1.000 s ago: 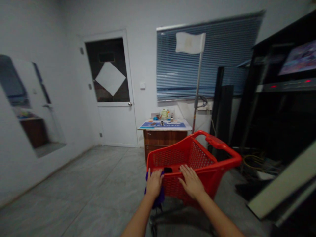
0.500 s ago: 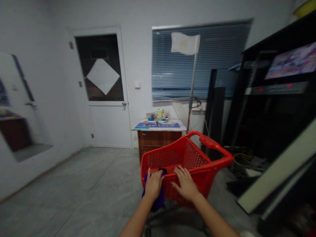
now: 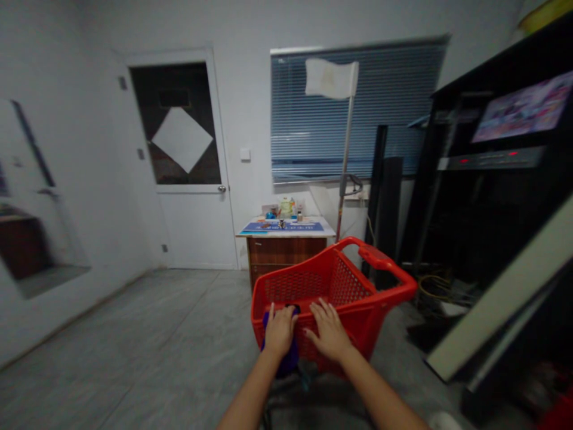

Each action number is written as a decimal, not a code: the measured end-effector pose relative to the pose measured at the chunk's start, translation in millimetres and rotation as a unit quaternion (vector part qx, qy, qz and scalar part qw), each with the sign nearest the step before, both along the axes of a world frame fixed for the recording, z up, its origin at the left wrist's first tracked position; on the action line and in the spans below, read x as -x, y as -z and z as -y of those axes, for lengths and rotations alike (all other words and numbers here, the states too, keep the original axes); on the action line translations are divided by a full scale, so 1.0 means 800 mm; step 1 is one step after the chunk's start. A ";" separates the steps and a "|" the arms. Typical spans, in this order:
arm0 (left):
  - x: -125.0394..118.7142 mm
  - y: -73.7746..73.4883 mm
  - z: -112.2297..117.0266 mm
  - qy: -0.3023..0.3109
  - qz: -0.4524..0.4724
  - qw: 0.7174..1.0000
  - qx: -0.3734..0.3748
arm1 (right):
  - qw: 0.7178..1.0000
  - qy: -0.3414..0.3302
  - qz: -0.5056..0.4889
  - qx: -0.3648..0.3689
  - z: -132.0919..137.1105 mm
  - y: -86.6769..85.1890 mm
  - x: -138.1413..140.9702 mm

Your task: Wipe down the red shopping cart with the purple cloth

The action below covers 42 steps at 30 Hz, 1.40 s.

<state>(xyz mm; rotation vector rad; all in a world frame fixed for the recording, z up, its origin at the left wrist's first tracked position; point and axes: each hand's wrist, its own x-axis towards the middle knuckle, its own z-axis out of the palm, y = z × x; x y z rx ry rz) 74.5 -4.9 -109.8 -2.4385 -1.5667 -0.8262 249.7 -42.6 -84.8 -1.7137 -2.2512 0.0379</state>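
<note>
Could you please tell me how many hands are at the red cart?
2: the left hand is over the purple cloth at the near end of the red cart; the right hand is beside it, by the rim. I see no others.

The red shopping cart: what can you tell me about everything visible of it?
The red shopping cart stands upright on the grey floor, its plastic-looking basket pierced by small holes. A loop-shaped handle rises at the right end, beside a perforated panel. Below is a dark undercarriage; its wheels are not clearly visible. The left hand lies on purple cloth draped at the near rim; the right hand is spread at that rim, though firm contact is unclear.
</note>
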 end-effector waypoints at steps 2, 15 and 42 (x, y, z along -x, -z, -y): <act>0.005 0.003 -0.002 0.005 -0.008 1.000 -0.006 | 1.000 0.002 0.002 0.003 0.001 0.000 0.002; 0.056 0.009 0.000 0.006 0.028 0.999 -0.015 | 1.000 -0.020 -0.014 -0.012 0.000 0.008 0.059; 0.062 0.017 -0.011 0.019 0.034 0.999 -0.022 | 0.998 0.019 0.028 -0.051 0.015 -0.003 0.023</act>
